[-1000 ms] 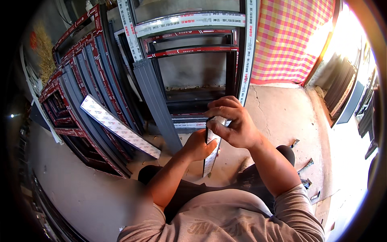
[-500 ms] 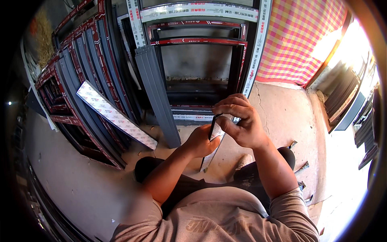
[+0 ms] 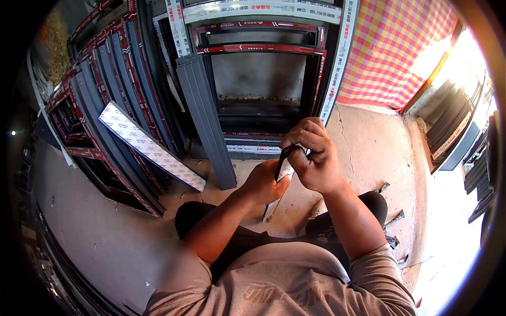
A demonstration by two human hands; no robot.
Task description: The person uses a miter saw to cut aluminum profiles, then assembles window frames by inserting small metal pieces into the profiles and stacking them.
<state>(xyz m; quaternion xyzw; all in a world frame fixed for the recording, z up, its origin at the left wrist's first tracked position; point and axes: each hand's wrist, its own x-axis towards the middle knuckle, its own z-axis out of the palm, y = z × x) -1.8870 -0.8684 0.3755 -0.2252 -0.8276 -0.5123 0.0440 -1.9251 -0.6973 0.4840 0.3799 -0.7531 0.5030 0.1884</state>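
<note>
Between my knees stands a long, narrow profile bar (image 3: 271, 207) with a dark edge and a white printed film on its face. My left hand (image 3: 263, 183) is closed around its upper part, the thumb lying across the film. At the bar's top end, my right hand (image 3: 315, 158) has its thumb and index finger pinched on the black edge, with the other fingers curled above. Whether those fingers hold the bar itself or a thin strip at its end cannot be made out. My left fingers are partly hidden behind the bar.
Ahead, large dark window frames (image 3: 263, 50) with red and white film lean on the wall. A grey profile (image 3: 206, 121) and a white-filmed panel (image 3: 153, 147) lean at the left. A checked curtain (image 3: 395, 47) hangs at right. Scraps (image 3: 394, 217) lie on the floor.
My right thumb and index finger have closed in tighter on the bar's top end. The left hand keeps its grip on the bar, nearly unmoved.
</note>
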